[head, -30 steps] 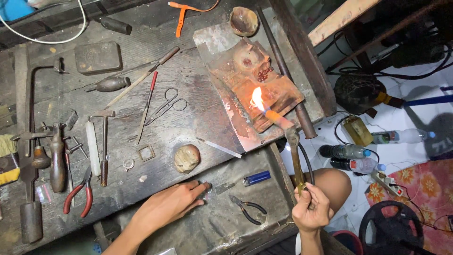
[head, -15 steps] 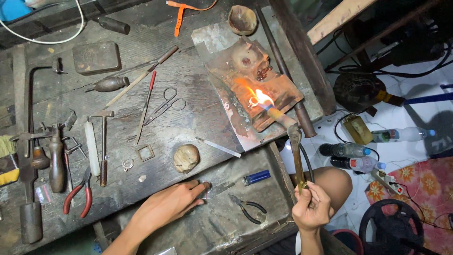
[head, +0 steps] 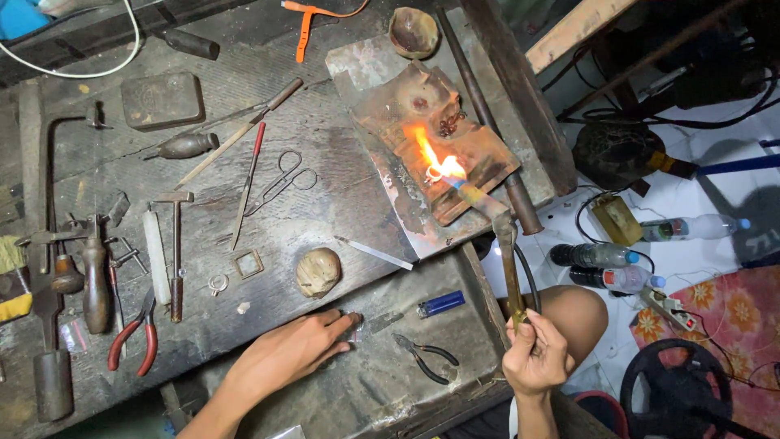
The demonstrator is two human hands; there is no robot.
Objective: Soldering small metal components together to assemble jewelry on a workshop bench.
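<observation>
My right hand (head: 535, 358) grips the lower end of a long metal blowtorch (head: 505, 244), which points up and left. Its orange flame (head: 431, 156) plays on a small ring (head: 433, 172) lying on a scorched reddish block (head: 455, 146) on the workbench. A black hose runs from the torch past my bare knee (head: 573, 313). My left hand (head: 292, 351) rests flat on the dark bench top, fingertips touching a small metal piece (head: 354, 323). A blue lighter (head: 440, 304) and black pliers (head: 426, 356) lie between my hands.
Scissors (head: 284, 180), files, a small hammer (head: 175, 252), red-handled pliers (head: 134, 337), a rounded lump (head: 317, 271), a square frame (head: 247, 263) and a clay bowl (head: 413, 31) are on the bench. Plastic bottles (head: 605, 268) and cables lie on the floor at right.
The flame has swept left across the block and grown longer toward the upper left. Both hands stay roughly in place.
</observation>
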